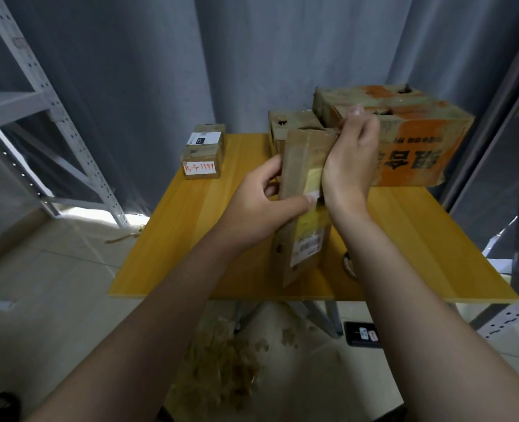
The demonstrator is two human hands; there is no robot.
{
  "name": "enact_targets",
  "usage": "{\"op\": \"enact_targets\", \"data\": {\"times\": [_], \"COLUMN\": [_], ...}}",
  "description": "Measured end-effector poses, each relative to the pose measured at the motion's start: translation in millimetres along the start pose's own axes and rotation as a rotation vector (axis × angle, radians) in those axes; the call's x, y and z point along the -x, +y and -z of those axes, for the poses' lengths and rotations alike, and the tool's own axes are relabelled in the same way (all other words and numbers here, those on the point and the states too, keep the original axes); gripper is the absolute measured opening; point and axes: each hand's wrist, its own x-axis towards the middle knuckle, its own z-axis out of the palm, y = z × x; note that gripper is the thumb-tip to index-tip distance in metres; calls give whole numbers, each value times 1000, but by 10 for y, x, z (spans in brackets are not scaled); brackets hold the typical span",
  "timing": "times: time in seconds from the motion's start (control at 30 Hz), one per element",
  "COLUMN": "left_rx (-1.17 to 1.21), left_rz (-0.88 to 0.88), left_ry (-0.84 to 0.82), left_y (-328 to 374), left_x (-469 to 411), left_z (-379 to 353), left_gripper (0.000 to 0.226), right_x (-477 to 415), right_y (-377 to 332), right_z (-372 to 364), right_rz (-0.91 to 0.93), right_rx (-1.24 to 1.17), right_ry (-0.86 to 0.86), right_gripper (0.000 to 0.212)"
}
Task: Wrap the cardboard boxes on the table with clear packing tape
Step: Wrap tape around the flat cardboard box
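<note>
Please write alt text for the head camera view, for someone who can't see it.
A person's left hand and right hand hold a narrow cardboard box on end on a yellow table, the left gripping its side, the right its top corner. A large orange-printed box stands behind, and two small boxes sit at the far left.

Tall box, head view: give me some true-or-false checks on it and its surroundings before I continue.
1. The left hand and right hand both hold the tall box. True.
2. The large orange-printed box lies on the floor. False: it sits on the table, far right.
3. The small box with red handwriting sits at the table's far left. True.
4. The phone lies on the table. False: it lies on the floor beneath.
</note>
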Motion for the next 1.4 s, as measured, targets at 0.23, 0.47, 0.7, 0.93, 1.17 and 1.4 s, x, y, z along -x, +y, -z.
{"op": "enact_targets", "data": {"times": [0.23,0.47,0.7,0.93,1.17,1.4], "left_rx": [-26,-14,102,-293,-555,-534], "left_rz": [10,21,71,79,155,84], "left_ry": [99,125,312,369,215,192], "left_y": [-21,-59,-115,-135,-133,-124], "left_x": [2,2,-75,-128,-119,-109], "left_z": [61,93,154,201,-49,-135], "left_gripper": [21,10,37,84,152,146], "right_x": [-65,-145,-104,-10,90,149], "right_y": [81,100,9,11,-109,-119], "right_z": [60,121,110,4,-44,0], "right_rz": [140,130,-63,69,45,-23], "right_rx": [25,-21,-45,-43,-119,-192], "right_ry": [64,108,-68,-272,-175,71], "right_gripper": [29,30,45,23,45,39]}}
